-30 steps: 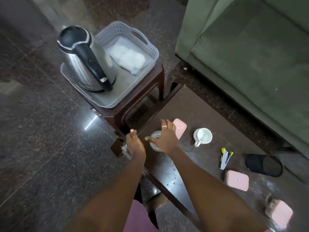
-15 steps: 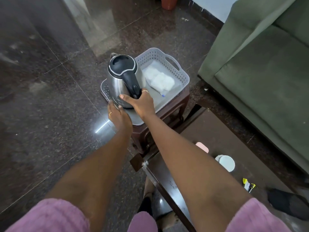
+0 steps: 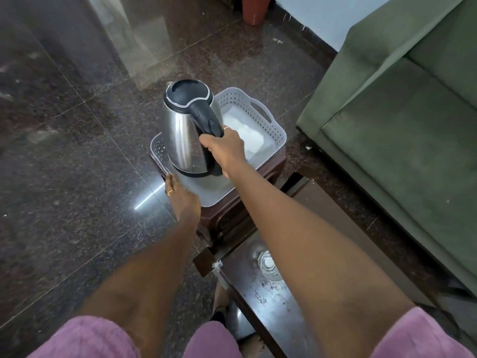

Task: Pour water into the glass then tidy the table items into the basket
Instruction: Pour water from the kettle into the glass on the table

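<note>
Wide bare floor on the left, plenty of room there. Left hand flat, fingers extended, pressing the basket near-left rim; grasping nothing. Basket sits on the stool, white packet inside. Kettle held by the handle in the clenched right hand, base now lifted clear of the basket floor; half a second ago it sat in it. Glass upright near the table corner, under the right forearm. Sofa closes off the right.
</note>
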A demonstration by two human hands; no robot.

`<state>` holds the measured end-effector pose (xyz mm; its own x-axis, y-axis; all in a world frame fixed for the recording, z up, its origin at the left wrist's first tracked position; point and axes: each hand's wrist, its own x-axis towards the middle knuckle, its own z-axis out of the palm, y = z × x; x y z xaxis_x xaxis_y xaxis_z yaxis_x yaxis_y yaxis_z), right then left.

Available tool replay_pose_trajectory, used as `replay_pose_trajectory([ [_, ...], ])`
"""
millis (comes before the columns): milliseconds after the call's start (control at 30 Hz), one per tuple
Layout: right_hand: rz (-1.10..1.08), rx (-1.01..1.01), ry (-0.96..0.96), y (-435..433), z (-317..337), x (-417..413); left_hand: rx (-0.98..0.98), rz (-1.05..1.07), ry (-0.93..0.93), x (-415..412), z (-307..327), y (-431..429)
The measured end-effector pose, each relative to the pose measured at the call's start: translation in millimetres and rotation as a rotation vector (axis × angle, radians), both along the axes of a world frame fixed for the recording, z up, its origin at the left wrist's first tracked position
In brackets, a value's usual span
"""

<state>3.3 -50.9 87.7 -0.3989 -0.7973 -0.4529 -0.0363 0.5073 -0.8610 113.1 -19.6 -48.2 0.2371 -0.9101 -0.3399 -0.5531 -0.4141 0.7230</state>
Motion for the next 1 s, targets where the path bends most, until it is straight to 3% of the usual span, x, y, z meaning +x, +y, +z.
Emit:
replay_pose_trajectory([
  [167,-0.022,-0.091,0.047,22,35,-30,-0.028,-0.105,-0.138,-5,16,10],
  [267,-0.074,-0.124,0.017,42,51,-47,-0.052,-0.181,-0.134,-14,26,26],
  [400,-0.093,-0.117,0.12,96,73,-68,-0.124,-0.307,-0.127,-27,44,64],
  [567,-0.076,0.017,0.271,184,78,-83,-0.22,-0.432,-0.125,-37,58,109],
  [767,-0.016,0.255,0.365,284,60,-99,-0.344,-0.756,-0.205,-39,50,151],
  [1000,0.154,0.487,0.421,351,23,-111,-0.088,-0.988,-0.406,-24,-11,190],
])
